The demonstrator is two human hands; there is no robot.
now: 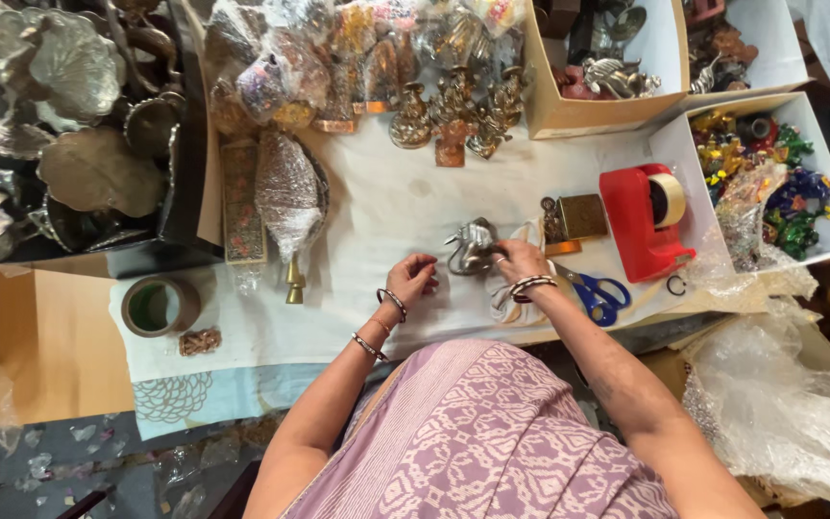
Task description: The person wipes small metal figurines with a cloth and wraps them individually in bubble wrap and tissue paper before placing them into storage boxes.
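A small silver metal figurine [471, 245] stands on the white cloth [386, 207] in front of me. My right hand [519, 259] rests against its right side, fingers closed on it. My left hand [413, 277] hovers just left of the figurine, fingers curled, holding nothing that I can see. Both wrists wear bangles. Clear plastic wrap lies under my right wrist.
Blue-handled scissors [596, 291] and a red tape dispenser [644, 221] lie to the right. A brass box [580, 216] sits behind my right hand. A tape roll [158, 306] is at left. Wrapped brass items [290, 192] and white boxes [823, 173] line the back; bubble wrap [780, 404] lies right.
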